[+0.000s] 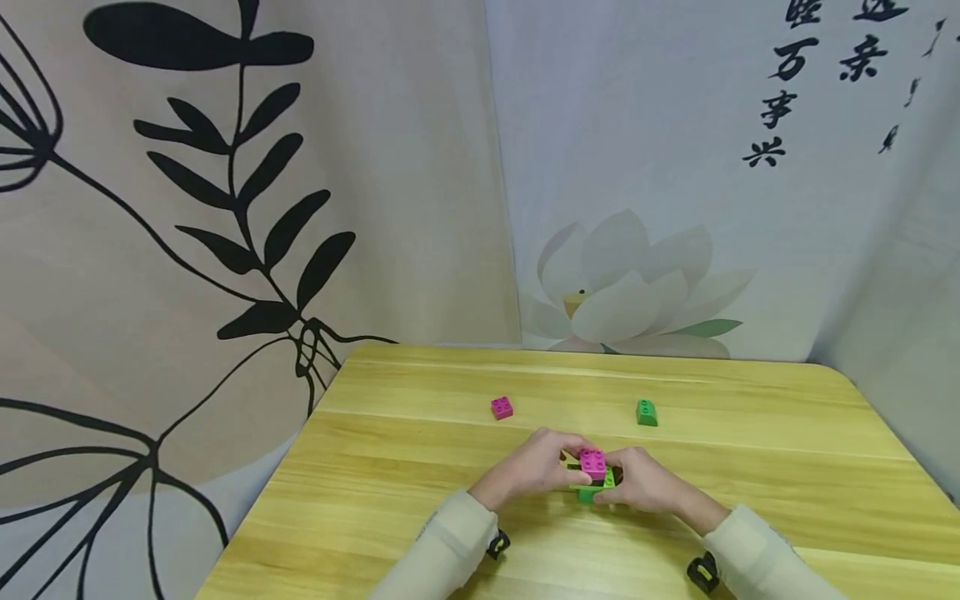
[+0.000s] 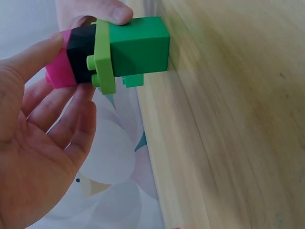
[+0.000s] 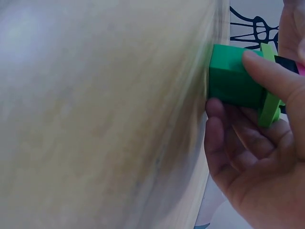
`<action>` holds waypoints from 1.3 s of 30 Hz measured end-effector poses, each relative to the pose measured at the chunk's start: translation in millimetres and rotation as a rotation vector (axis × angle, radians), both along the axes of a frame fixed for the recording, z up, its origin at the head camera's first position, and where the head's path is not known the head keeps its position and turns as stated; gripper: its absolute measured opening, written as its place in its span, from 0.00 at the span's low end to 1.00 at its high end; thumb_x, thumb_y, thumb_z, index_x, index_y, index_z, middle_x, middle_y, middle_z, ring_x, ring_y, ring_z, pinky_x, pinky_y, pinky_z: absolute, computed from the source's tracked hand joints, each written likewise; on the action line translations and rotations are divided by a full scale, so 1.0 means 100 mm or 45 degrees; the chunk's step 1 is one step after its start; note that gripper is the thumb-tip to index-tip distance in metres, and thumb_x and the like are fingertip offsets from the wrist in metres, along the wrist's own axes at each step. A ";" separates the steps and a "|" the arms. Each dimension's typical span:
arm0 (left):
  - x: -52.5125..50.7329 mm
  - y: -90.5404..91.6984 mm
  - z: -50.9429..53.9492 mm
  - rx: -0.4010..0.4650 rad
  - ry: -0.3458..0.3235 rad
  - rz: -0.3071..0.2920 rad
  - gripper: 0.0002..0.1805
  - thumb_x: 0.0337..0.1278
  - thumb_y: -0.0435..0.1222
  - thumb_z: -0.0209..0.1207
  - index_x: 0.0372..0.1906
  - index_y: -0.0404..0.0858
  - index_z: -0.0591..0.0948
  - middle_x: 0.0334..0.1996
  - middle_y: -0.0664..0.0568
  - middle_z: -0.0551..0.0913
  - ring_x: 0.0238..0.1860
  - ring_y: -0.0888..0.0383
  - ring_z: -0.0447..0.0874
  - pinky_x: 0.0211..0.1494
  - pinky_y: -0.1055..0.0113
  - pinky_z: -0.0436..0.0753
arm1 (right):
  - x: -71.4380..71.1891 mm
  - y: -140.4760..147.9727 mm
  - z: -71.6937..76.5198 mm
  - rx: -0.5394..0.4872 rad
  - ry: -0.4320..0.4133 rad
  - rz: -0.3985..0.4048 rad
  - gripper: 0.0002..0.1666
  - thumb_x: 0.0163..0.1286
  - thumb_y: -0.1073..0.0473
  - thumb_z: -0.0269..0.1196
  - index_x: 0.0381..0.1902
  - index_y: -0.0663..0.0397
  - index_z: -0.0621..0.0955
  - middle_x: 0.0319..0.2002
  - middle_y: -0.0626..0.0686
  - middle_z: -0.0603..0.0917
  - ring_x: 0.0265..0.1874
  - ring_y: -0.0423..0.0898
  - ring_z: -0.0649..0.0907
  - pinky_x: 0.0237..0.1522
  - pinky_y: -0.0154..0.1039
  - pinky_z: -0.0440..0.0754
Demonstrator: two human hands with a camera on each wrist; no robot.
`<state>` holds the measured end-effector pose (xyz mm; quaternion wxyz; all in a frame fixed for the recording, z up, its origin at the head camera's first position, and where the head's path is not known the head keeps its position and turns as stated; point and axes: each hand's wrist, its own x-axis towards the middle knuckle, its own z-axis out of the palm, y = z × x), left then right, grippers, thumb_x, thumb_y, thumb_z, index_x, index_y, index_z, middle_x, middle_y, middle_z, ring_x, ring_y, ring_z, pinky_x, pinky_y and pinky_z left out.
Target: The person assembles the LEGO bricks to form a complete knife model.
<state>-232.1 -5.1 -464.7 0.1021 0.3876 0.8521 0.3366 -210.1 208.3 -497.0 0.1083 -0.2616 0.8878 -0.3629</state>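
A stack of blocks stands on the table between both hands. From the bottom it has a green block (image 2: 140,46), a flat lime plate (image 2: 105,57), a black block (image 2: 82,55) and a pink block (image 1: 592,463) on top. The left hand (image 1: 546,463) pinches the pink block between thumb and fingers. The right hand (image 1: 647,481) grips the green block low on the stack, its thumb on one face and its fingers at the other side, as the right wrist view shows.
Beyond the hands on the wooden table (image 1: 750,433) lie a loose pink block (image 1: 502,407), to the left, and a loose green block (image 1: 647,412), to the right. Printed curtains hang behind the table's back edge.
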 end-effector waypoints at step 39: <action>-0.88 -0.83 -0.24 -0.104 -0.105 0.592 0.30 0.52 0.32 0.66 0.62 0.38 0.72 0.57 0.41 0.71 0.53 0.47 0.73 0.54 0.55 0.76 | 0.01 -0.01 -0.02 -0.032 -0.027 -0.029 0.14 0.53 0.53 0.73 0.35 0.49 0.82 0.23 0.41 0.78 0.20 0.36 0.74 0.21 0.32 0.74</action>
